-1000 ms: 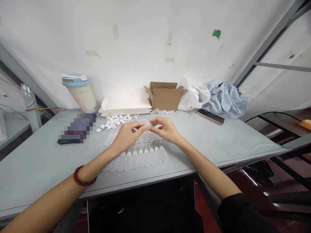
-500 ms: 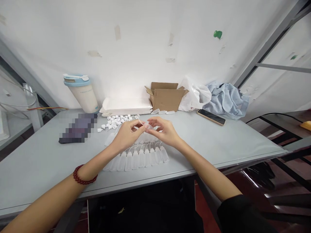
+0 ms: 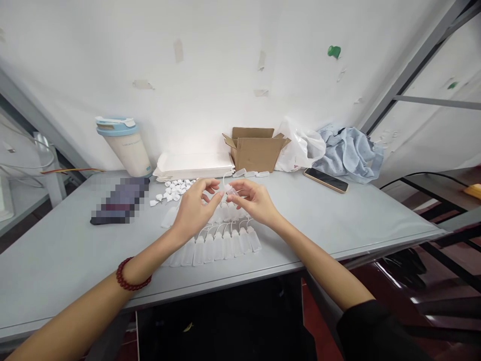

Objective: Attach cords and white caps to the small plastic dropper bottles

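Observation:
My right hand (image 3: 255,200) pinches a small clear plastic squeeze bottle (image 3: 232,190) above the table, with a thin bent white tube standing up at its top. Close to that bottle's left side, my left hand (image 3: 198,204) has thumb and fingers parted and holds nothing. Below my hands lies a row of similar squeeze bottles (image 3: 219,247), each with a curved thin tube. Another row of bottles (image 3: 225,213) sits behind it, partly covered by my hands. A heap of small white caps (image 3: 176,189) lies beyond my left hand.
Along the wall stand a tumbler (image 3: 126,148), white flat packaging (image 3: 195,165), an open cardboard box (image 3: 259,153), a white plastic bag (image 3: 299,148) and a light blue cloth (image 3: 347,153). A phone (image 3: 326,180) lies right; a blurred dark object (image 3: 122,200) lies left. Several loose bottles (image 3: 251,174) lie before the box.
My left hand has let go of the bottle's top, and its fingers have spread apart. The tube now points upward. My right hand still holds the bottle in nearly the same place.

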A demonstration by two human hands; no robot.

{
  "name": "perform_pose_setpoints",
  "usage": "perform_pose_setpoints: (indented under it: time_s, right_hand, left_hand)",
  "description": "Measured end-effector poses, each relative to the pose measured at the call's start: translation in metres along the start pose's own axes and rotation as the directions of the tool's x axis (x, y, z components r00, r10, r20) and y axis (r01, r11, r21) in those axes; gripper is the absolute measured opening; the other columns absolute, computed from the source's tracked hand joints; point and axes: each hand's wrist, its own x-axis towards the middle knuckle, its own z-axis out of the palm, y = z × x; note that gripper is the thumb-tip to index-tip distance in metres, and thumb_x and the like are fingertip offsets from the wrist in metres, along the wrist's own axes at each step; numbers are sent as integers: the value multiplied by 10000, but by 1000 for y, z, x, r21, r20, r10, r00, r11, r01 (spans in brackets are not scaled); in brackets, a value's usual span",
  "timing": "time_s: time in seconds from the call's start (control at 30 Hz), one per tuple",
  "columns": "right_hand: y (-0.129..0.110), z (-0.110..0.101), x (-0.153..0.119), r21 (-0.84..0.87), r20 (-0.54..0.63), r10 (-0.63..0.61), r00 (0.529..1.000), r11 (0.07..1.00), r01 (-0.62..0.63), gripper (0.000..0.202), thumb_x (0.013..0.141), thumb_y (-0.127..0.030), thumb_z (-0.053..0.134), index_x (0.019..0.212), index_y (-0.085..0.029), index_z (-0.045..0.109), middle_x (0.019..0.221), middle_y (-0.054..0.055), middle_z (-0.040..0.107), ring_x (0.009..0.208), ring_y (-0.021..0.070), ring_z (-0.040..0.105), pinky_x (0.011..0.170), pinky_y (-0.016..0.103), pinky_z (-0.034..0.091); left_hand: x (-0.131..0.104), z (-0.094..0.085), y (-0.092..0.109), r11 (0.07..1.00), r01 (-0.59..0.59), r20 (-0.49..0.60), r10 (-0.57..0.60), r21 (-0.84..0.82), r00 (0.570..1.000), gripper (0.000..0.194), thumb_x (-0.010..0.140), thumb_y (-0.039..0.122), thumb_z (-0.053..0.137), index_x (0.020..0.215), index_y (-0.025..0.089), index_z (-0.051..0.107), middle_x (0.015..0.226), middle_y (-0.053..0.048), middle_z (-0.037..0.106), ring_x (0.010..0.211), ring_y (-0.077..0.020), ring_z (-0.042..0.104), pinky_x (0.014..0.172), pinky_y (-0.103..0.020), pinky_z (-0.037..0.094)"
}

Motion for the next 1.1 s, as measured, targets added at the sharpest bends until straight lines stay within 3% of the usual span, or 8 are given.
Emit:
perform_pose_setpoints:
  time_s: [0.07, 0.2, 0.37, 0.63, 0.8, 0.93, 1.1]
  right_hand:
    - [-2, 0, 0, 47, -6, 28, 1000, 999, -27, 333, 739, -362, 723, 992, -180, 607, 900, 44, 656, 731, 165, 685, 515, 244, 517]
    - [-6, 1, 0, 104, -31, 79, 996, 992, -75, 331, 722, -383, 738, 927, -175, 583, 904, 42, 647, 734, 170, 695, 491, 232, 513]
    - [-9, 1, 0, 177, -48, 138, 989, 976, -127, 377, 692, -415, 769, 881, -177, 544, 834, 24, 655, 701, 180, 707, 467, 224, 503]
    - [-12, -3, 3, 208, -7, 153, 988, 967, -148, 351, 692, -417, 769, 806, -177, 540, 759, 12, 666, 721, 195, 716, 436, 207, 486]
    - [-21, -32, 6, 45, 135, 134, 982, 989, -141, 220, 742, -360, 726, 790, -156, 660, 770, 19, 683, 728, 135, 658, 579, 234, 542]
    - [-31, -64, 6, -118, 356, 240, 903, 970, -211, 200, 749, -316, 709, 859, -150, 725, 766, 31, 710, 717, 137, 667, 619, 240, 539]
    - [-37, -87, 4, -344, 551, 445, 706, 892, -294, 213, 730, -288, 700, 871, -133, 736, 810, 54, 741, 720, 154, 692, 608, 236, 519]
  left_hand:
    - [-3, 2, 1, 994, -92, -36, 94, 62, 995, 255, 849, 324, 571, 1064, 190, 596, 1068, -73, 641, 898, -192, 606, 699, -291, 501]
    - [-7, 5, 2, 945, -282, -2, 286, 165, 958, 251, 881, 270, 555, 1122, 200, 563, 1101, -86, 614, 903, -191, 601, 703, -300, 513]
    - [-7, 9, -4, 795, -546, 68, 549, 266, 833, 284, 878, 227, 598, 1150, 181, 533, 1158, -122, 590, 1061, -258, 560, 857, -408, 507]
    - [-2, 10, -4, 674, -648, 158, 640, 354, 752, 320, 886, 205, 592, 1189, 138, 515, 1175, -157, 599, 1065, -289, 546, 872, -450, 500]
    - [1, 13, 0, 676, -663, 168, 649, 322, 742, 323, 859, 228, 610, 1157, 129, 536, 1120, -144, 611, 1039, -287, 547, 870, -440, 492]
    - [-5, 22, 6, 728, -644, 206, 611, 235, 765, 335, 825, 218, 626, 1133, 120, 539, 1099, -143, 620, 1001, -278, 548, 874, -442, 482]
    - [-20, 36, 23, 820, -552, 424, 451, 150, 785, 283, 802, 242, 643, 1047, 132, 555, 1061, -127, 624, 981, -275, 532, 839, -412, 487]
